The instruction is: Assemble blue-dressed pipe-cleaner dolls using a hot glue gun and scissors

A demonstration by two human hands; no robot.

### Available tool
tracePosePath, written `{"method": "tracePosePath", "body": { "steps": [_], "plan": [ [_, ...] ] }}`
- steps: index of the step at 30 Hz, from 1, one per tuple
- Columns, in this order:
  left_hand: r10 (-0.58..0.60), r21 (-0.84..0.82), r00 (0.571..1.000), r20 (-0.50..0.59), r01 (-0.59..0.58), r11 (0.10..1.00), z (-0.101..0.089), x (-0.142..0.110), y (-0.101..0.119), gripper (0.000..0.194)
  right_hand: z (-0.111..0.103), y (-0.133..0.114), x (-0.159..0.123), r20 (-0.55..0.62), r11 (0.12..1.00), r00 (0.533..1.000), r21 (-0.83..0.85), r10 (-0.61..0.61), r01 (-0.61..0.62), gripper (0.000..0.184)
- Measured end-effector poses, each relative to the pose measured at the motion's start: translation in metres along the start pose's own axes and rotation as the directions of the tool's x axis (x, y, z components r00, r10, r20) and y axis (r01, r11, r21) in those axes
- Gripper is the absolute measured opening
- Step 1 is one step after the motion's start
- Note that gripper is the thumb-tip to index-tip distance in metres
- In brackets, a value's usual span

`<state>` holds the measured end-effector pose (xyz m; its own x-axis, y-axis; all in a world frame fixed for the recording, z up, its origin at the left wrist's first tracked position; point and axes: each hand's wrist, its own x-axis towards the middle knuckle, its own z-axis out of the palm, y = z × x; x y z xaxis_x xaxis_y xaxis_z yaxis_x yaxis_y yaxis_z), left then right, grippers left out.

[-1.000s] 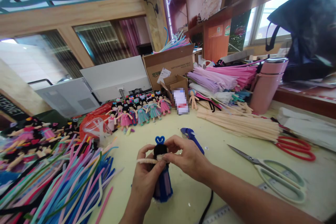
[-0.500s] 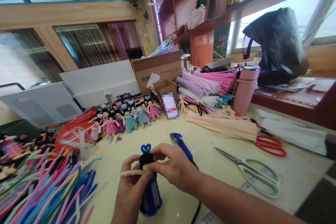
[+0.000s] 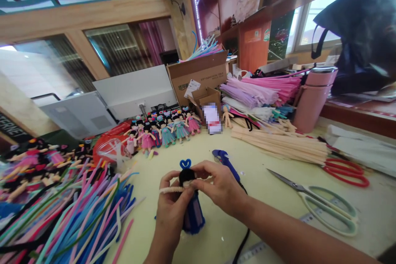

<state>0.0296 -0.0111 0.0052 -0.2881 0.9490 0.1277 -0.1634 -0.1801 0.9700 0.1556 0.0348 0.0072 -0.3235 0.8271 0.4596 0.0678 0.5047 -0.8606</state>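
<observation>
A worker's two bare hands meet over a small doll (image 3: 194,214) in a blue-and-lilac skirt, upright between them at a yellow tabletop. The left hand (image 3: 168,214) curls around it, thumb pressed to its front; a cream strip (image 3: 170,190) juts across that hand's fingers. The right hand (image 3: 224,187) is closed in a pinch beside the black-haired head, though the fingertips hide exactly what they grip. A blue heart (image 3: 185,164) rises just above both hands.

Too hard a squeeze could skew the head or kink the strip. Just beyond the right hand lies a glue gun (image 3: 229,164), its cord (image 3: 243,244) passing beneath the right forearm: a sweep of that arm could drag it. Green-handled scissors (image 3: 329,210) lie right of the hands, tips pointing toward them, a nick risk in a careless reach.
</observation>
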Motion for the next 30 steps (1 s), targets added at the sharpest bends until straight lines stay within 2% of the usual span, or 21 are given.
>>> {"method": "tracePosePath", "body": {
  "steps": [5, 11, 18, 30],
  "plan": [
    [0.01, -0.006, 1.0, -0.026, -0.01, 1.0, 0.002, -0.001, 0.0, 0.042, 0.001, 0.001, 0.0, -0.013, 1.0, 1.0, 0.015, 0.001, 0.0, 0.019],
    [-0.008, 0.033, 1.0, -0.018, 0.009, 0.999, -0.005, 0.004, -0.003, 0.049, 0.001, -0.001, 0.0, -0.02, 1.0, 1.0, 0.011, 0.02, -0.02, 0.017],
    [0.003, 0.101, 0.998, -0.06, 0.003, 0.995, -0.01, 0.008, -0.009, 0.055, 0.004, -0.003, 0.0, -0.064, 0.999, 0.997, 0.011, 0.044, -0.043, 0.016],
    [-0.009, 0.11, 0.998, -0.066, 0.016, 0.994, -0.011, 0.01, -0.012, 0.056, 0.007, 0.001, 0.001, -0.089, 0.999, 0.995, 0.01, 0.051, -0.05, 0.017]
  ]
}}
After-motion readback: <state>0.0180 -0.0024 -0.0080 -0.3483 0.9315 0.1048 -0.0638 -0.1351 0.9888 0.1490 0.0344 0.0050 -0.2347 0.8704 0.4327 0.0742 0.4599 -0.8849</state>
